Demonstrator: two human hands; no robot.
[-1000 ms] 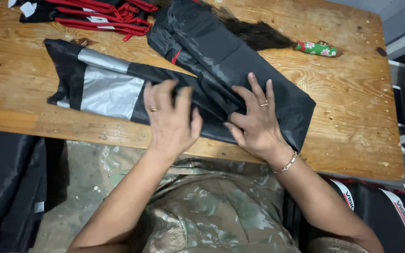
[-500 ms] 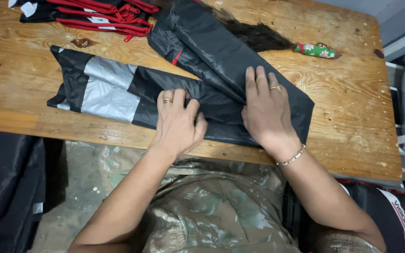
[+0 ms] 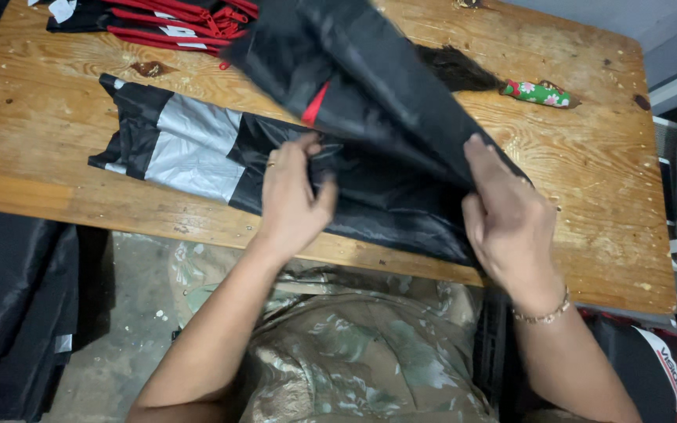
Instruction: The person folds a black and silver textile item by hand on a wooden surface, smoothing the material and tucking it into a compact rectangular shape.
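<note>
Head view. A wooden worktop (image 3: pixel 56 157) carries a black garment (image 3: pixel 385 196) of thin, shiny fabric. The garment lies along the near edge of the worktop, from left of centre to the near right part. Its left end lies flat and shows a grey reflective panel (image 3: pixel 190 149). Its upper layer is raised off the worktop toward the far edge and shows a short red stripe (image 3: pixel 315 106) on the lifted fold.

The left hand (image 3: pixel 291 196) is at the middle of the garment, just right of the grey panel. Its grip is clenched on a bunch of the black fabric, pinched between thumb and fingers. A ring is visible on one finger.

The right hand (image 3: pixel 511 223) is at the right end of the garment, near the near edge of the worktop. Its grip grasps the edge of the lifted layer; the thumb lies on top of the fabric, and the fingers are hidden beneath it. A beaded bracelet (image 3: pixel 542 313) sits on the wrist.

A folded black and red garment (image 3: pixel 166 19) lies at the far left corner of the worktop. A small green floral object (image 3: pixel 538 92) lies toward the far right, beside a dark fibrous tuft (image 3: pixel 456 70). More black fabric (image 3: pixel 9 298) hangs below the worktop at the left.
</note>
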